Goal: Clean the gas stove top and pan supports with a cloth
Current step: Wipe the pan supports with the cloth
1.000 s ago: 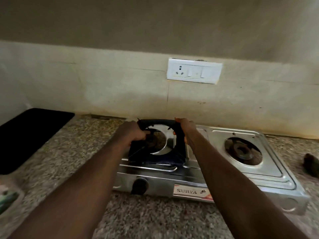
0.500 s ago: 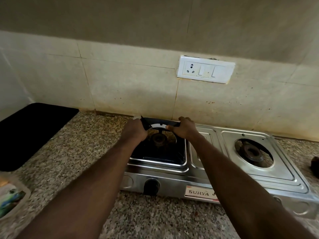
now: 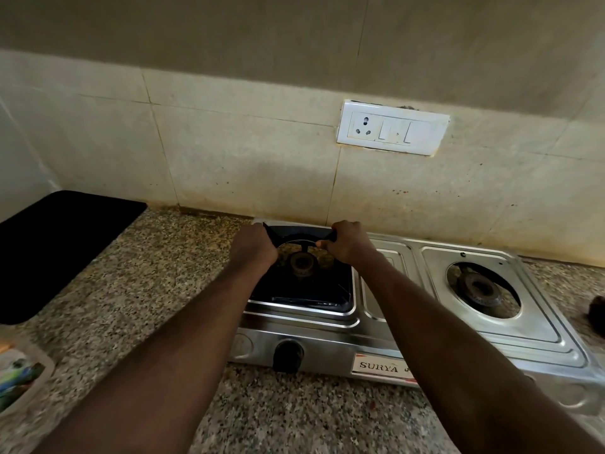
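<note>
Hands: left point(image 3: 253, 245), right point(image 3: 348, 242) grip pan support point(image 3: 301, 290) | stove point(image 3: 386, 329) label "SURYA", rest unreadable

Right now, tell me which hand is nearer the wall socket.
Right. The right hand grips the pan support almost directly below the wall socket; the left hand holds the support's other back corner, further left of it.

Dim warm light, soft shadows, blurred wide-angle edges

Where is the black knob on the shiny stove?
The round black knob sits on the steel stove's front panel, below the left burner, left of the SURYA label.
</note>
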